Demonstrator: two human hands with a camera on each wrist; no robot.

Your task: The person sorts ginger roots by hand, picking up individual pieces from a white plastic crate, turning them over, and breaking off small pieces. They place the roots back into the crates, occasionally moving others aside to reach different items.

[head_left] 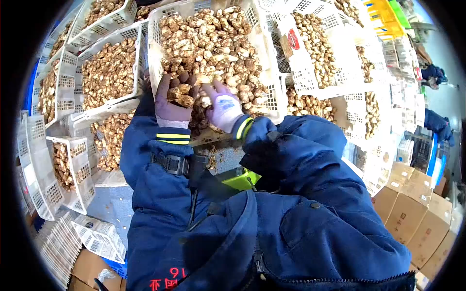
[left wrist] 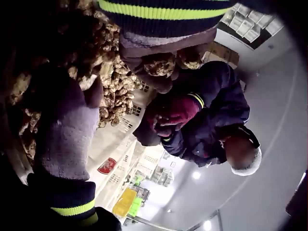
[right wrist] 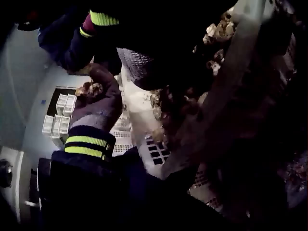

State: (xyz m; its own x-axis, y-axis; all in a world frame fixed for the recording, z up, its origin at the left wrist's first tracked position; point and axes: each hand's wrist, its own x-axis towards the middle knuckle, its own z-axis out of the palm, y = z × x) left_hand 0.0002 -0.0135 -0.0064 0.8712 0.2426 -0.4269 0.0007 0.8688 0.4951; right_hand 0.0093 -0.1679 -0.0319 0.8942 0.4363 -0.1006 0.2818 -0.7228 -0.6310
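In the head view my gloved left hand (head_left: pixel 173 104) is palm up at the near left of a white crate (head_left: pixel 264 53), its fingers curled round a few brown, soil-covered mushrooms (head_left: pixel 181 95). The right wrist view shows the same hand (right wrist: pixel 98 98) holding mushrooms (right wrist: pixel 89 89) up at the crate's side. My gloved right hand (head_left: pixel 224 107) reaches into the crate beside it, fingertips at the pile of mushrooms (head_left: pixel 213 46). A pale mushroom (head_left: pixel 206 101) lies right at its fingers; I cannot tell whether they pinch it. In the left wrist view its fingers are in shadow.
More white crates of mushrooms stand left (head_left: pixel 109 72) and right (head_left: pixel 315 51). Cardboard boxes (head_left: pixel 405 203) are stacked at the lower right, and a yellow crate (head_left: pixel 383 17) is at the far right. Another person (left wrist: pixel 202 120) in dark clothing works across from me.
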